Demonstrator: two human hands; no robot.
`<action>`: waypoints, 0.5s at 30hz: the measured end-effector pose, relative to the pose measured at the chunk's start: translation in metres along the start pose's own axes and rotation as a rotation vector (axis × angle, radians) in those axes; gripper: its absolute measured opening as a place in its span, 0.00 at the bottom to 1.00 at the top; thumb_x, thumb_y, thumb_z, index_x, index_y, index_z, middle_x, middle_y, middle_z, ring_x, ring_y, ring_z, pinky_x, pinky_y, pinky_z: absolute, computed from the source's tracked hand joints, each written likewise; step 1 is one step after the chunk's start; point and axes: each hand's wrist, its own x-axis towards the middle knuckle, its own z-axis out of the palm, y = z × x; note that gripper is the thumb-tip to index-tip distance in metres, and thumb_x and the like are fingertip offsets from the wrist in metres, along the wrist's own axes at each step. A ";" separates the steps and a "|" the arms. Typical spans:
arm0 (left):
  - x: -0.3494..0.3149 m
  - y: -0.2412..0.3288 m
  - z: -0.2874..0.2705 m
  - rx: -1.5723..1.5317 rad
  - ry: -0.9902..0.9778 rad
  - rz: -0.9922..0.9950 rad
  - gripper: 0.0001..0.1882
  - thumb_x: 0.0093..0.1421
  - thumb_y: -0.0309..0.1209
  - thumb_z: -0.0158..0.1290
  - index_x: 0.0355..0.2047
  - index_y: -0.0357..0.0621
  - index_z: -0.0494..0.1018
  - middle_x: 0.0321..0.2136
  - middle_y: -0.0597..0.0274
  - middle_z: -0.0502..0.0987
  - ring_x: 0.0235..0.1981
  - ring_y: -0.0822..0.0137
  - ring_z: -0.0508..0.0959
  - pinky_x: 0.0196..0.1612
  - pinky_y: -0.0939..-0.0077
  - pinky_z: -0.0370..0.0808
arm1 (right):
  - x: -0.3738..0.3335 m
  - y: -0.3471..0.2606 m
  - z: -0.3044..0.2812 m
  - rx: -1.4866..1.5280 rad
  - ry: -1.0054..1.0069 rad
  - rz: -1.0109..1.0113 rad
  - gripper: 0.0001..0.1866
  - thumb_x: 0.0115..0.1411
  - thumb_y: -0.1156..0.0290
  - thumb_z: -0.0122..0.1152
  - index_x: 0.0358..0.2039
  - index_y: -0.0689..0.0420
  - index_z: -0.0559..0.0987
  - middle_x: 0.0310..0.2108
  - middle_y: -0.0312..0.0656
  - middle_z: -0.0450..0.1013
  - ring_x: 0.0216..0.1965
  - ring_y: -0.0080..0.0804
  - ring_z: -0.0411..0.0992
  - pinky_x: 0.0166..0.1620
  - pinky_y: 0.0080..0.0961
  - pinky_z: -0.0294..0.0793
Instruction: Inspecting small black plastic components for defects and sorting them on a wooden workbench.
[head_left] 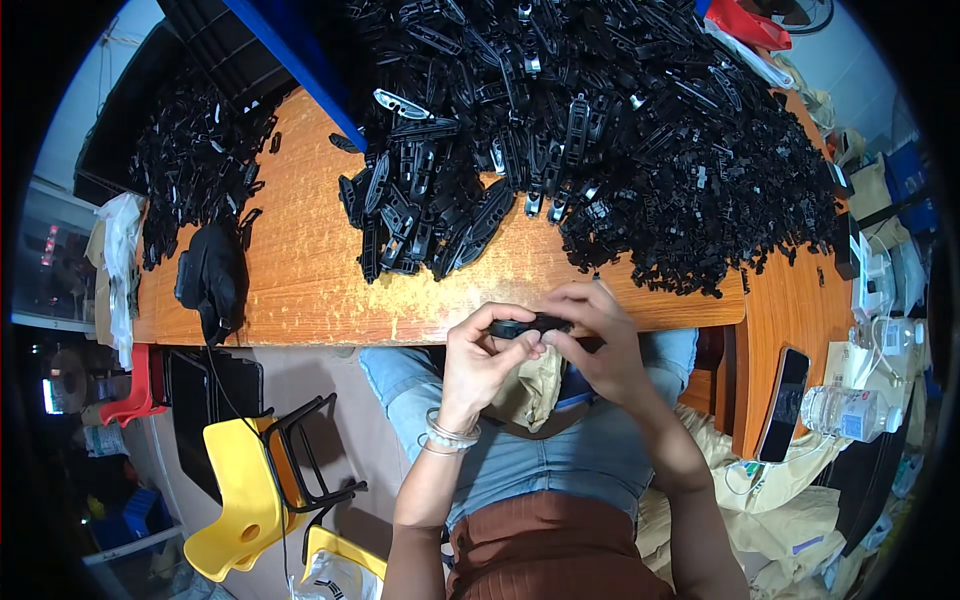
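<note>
Just in front of the table's near edge, above my lap, a small elongated black plastic part (512,328) is pinched between the fingers and thumb of my left hand (482,358). My right hand (598,338) meets it at the other end, thumb and fingertips closed on the part, partly hiding it. Beyond my hands lies a pile of larger black plastic clip-like pieces (420,190), some with shiny metal bits. To its right spreads a heap of much smaller black pieces (700,215).
Another black heap (195,150) lies far left beside a blue-edged crate (300,70). A black pouch (215,275) sits on the wooden table (300,220). At right are a phone (785,400) and a plastic bottle (850,412). A yellow chair (235,480) stands lower left.
</note>
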 end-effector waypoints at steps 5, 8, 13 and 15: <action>-0.004 0.001 -0.003 0.113 -0.044 0.046 0.08 0.57 0.17 0.51 0.38 0.30 0.71 0.27 0.55 0.78 0.28 0.70 0.80 0.34 0.81 0.78 | -0.015 -0.003 -0.001 0.336 -0.205 0.503 0.14 0.56 0.79 0.57 0.44 0.64 0.77 0.28 0.33 0.73 0.28 0.18 0.68 0.35 0.17 0.68; -0.005 0.002 -0.007 0.096 -0.092 -0.015 0.07 0.59 0.21 0.49 0.37 0.28 0.72 0.26 0.55 0.78 0.26 0.69 0.80 0.32 0.79 0.78 | -0.025 -0.001 -0.003 0.494 -0.188 0.455 0.15 0.58 0.78 0.56 0.46 0.65 0.76 0.27 0.33 0.73 0.27 0.16 0.67 0.34 0.16 0.67; 0.014 0.006 -0.016 0.837 0.166 0.348 0.09 0.60 0.28 0.52 0.34 0.34 0.75 0.22 0.55 0.77 0.21 0.65 0.78 0.26 0.76 0.73 | -0.036 0.001 -0.014 0.319 -0.531 0.517 0.16 0.59 0.76 0.51 0.48 0.60 0.74 0.34 0.49 0.76 0.32 0.33 0.74 0.38 0.27 0.71; 0.034 0.009 -0.016 0.919 0.354 0.486 0.12 0.56 0.28 0.55 0.40 0.35 0.73 0.30 0.53 0.74 0.26 0.58 0.77 0.29 0.70 0.73 | -0.030 0.005 -0.013 0.156 -0.317 0.302 0.15 0.58 0.78 0.51 0.47 0.60 0.75 0.35 0.49 0.75 0.34 0.37 0.74 0.40 0.30 0.71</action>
